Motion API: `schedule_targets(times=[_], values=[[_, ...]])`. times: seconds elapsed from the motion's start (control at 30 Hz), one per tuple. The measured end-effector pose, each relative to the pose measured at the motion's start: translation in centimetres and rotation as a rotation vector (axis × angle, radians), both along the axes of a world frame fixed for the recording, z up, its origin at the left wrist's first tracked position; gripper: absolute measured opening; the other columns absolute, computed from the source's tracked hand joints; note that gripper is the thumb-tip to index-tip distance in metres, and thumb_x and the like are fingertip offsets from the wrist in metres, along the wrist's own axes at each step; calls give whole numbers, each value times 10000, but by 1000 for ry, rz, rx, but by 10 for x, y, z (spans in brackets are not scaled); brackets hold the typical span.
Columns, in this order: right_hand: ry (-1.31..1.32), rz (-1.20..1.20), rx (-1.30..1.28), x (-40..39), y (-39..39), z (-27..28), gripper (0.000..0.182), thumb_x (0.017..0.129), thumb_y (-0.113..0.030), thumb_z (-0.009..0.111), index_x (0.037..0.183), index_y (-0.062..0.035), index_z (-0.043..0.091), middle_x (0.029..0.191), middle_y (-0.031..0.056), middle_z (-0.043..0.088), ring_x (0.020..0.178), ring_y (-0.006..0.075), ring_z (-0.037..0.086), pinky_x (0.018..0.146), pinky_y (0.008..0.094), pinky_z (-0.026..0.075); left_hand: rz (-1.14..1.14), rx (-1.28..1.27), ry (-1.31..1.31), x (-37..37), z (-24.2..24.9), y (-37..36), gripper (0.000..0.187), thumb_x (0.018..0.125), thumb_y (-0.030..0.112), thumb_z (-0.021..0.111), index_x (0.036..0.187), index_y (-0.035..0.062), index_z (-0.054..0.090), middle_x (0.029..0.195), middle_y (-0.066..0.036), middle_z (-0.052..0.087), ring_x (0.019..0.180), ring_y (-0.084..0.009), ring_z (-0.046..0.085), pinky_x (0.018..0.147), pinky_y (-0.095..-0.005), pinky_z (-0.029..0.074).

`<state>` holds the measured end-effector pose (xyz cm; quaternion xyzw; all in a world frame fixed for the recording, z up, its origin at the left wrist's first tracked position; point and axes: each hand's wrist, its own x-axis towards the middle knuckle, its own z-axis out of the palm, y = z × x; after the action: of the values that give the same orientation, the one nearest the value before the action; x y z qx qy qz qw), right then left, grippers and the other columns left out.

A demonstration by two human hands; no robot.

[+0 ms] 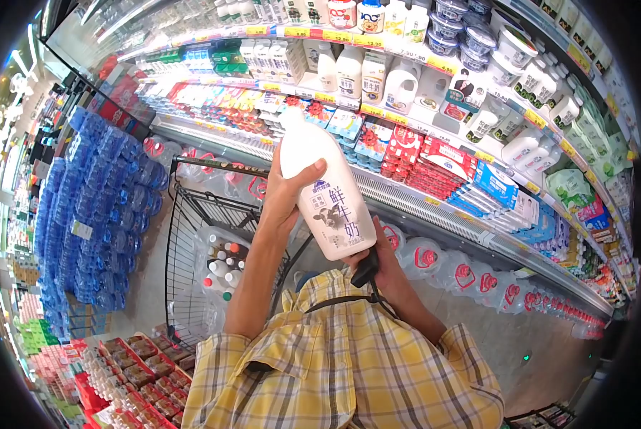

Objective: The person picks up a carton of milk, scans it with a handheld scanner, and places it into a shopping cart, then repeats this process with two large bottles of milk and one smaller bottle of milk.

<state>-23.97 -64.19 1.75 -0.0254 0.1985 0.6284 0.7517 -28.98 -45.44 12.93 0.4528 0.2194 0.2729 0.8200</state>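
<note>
A large white milk bottle (335, 207) with purple lettering and a cow picture is held up in front of my chest, tilted with its neck toward the upper left. My left hand (286, 184) wraps around its upper side, thumb across the front. At the lower right end, my right hand (382, 250) grips the base, its fingers partly hidden behind the bottle. Hanging by that hand is a small black object (365, 269) on a black cord. To the left stands a black wire shopping cart (172, 264) containing a pack of capped bottles (222, 266).
Lit dairy shelves (292, 89) with bottles, cartons and yellow price tags curve across the front and right. Shrink-wrapped bottle packs (471, 275) line the floor beneath. Stacked blue water bottles (95, 207) stand left; red-boxed packaged goods (145, 372) sit at lower left.
</note>
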Motion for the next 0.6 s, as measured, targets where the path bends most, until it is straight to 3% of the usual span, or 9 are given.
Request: schedule_targets(times=[0.6], values=[[-9, 6, -1, -1, -2, 2, 397, 917, -353, 559, 1140, -25, 545, 1002, 103, 615, 715, 148, 595, 489, 217, 486, 4, -28, -3, -5, -8, 1, 752, 705, 58, 758, 1329, 25, 341, 1081, -140, 556, 955, -223, 606, 787, -347, 537]])
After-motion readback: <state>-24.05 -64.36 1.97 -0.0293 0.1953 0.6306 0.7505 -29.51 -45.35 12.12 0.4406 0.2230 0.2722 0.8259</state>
